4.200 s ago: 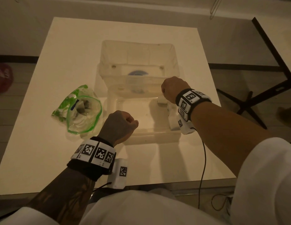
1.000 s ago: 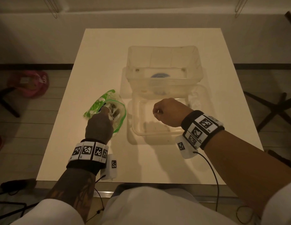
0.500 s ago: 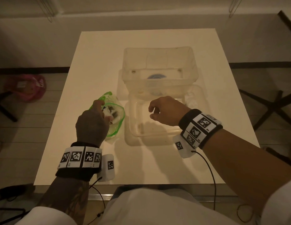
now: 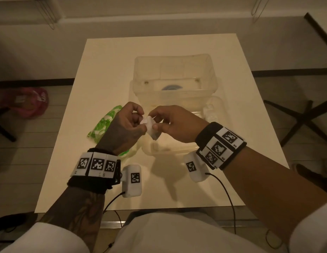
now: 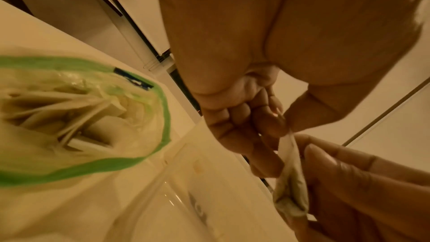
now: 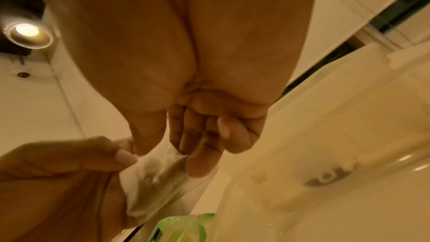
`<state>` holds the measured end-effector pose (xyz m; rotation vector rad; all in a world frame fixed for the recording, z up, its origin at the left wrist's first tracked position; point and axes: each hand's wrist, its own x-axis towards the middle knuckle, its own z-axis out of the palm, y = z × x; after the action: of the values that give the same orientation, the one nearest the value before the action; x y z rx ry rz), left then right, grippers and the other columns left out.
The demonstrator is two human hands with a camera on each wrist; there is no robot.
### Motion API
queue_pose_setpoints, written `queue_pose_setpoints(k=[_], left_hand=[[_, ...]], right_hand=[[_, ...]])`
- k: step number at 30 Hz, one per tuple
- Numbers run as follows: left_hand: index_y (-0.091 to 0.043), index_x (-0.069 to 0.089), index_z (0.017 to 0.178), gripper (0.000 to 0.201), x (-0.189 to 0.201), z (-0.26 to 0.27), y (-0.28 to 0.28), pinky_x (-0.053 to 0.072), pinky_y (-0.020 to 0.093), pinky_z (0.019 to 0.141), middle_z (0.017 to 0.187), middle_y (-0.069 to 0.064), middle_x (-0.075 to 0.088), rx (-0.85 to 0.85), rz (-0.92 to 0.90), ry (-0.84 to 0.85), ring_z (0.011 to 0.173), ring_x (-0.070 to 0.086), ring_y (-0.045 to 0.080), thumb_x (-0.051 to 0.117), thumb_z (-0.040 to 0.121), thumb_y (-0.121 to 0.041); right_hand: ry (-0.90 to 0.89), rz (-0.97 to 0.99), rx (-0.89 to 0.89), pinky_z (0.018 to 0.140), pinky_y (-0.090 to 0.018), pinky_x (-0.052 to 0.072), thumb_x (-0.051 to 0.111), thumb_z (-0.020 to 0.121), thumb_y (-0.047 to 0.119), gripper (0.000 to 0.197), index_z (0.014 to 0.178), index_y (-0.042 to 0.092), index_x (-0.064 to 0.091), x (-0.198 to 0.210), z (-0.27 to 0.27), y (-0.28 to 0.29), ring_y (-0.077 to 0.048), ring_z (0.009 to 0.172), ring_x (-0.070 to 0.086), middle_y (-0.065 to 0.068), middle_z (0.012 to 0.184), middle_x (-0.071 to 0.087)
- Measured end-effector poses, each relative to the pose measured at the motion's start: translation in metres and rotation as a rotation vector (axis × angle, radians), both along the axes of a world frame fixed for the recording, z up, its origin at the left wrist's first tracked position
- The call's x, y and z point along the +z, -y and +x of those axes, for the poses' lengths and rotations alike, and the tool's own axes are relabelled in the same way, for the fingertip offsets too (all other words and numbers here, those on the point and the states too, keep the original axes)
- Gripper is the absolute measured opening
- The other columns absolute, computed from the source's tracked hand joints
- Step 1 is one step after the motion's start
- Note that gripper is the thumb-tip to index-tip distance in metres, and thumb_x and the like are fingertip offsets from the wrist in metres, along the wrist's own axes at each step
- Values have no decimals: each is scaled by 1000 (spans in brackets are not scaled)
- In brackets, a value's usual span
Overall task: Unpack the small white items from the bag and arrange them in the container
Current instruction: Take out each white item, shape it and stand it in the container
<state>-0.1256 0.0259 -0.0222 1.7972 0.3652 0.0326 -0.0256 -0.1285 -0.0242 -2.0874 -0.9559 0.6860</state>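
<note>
At frame centre, left hand (image 4: 128,123) and right hand (image 4: 174,123) now both pinch a white packet (image 4: 149,127) (freshly drawn from the bag (image 4: 104,125)), so placing it comes next.

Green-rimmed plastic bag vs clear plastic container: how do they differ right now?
The green-rimmed plastic bag is soft, crumpled and green-printed; the clear plastic container is rigid, boxy and colourless. The left wrist view shows white items in the bag; no white items show in the container. The bag lies left of the container. Both rest on the white table, untouched, while left hand and right hand pinch one small white item.
</note>
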Motion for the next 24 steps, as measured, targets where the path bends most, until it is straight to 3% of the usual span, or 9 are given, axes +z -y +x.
queue_pose_setpoints(k=[3, 5, 8, 14, 18, 24], left_hand=[[-12, 49, 102, 30, -4, 12, 7, 47, 40, 66, 72, 17, 57, 49, -45, 44, 66, 54, 26, 65, 78, -4], [-11, 49, 106, 23, -9, 18, 11, 52, 38, 66, 76, 14, 64, 147, -23, 72, 67, 62, 22, 63, 89, -7], [-15, 51, 108, 24, -15, 20, 22, 56, 32, 64, 90, 11, 71, 187, -36, 39, 77, 71, 18, 65, 90, -20], [-8, 58, 93, 19, -21, 22, 52, 56, 30, 56, 78, 7, 73, 251, -26, 83, 67, 72, 17, 73, 85, -16], [-9, 55, 96, 20, -21, 22, 56, 54, 33, 60, 78, 4, 74, 226, -72, 58, 68, 72, 19, 72, 85, -10], [-12, 53, 85, 18, -23, 23, 57, 53, 35, 60, 78, 9, 74, 238, -103, 93, 68, 73, 23, 70, 86, -8]], right_hand=[[-25, 45, -78, 69, -28, 50, 65, 90, 15, 5, 94, 15, 64, 1, 5, 6, -11, 72, 58, 4, 81, 63], [-62, 80, -149, 58, -23, 49, 63, 91, 13, 4, 88, 10, 63, 1, 8, 10, -8, 60, 57, 3, 70, 61], [-105, 131, -260, 48, -16, 42, 58, 95, 13, 9, 91, 7, 63, 1, 12, 17, -2, 49, 58, 0, 62, 65], [-156, 187, -312, 51, -20, 46, 58, 95, 16, 11, 94, 7, 65, -1, 16, 24, -12, 58, 66, -7, 69, 70], [-136, 204, -333, 53, -15, 46, 61, 94, 27, 21, 107, 10, 63, 3, 17, 27, -10, 58, 64, 5, 63, 67], [-68, 204, -361, 49, -14, 42, 58, 95, 14, 11, 89, 9, 66, 3, 23, 27, -5, 48, 53, 12, 52, 56]])
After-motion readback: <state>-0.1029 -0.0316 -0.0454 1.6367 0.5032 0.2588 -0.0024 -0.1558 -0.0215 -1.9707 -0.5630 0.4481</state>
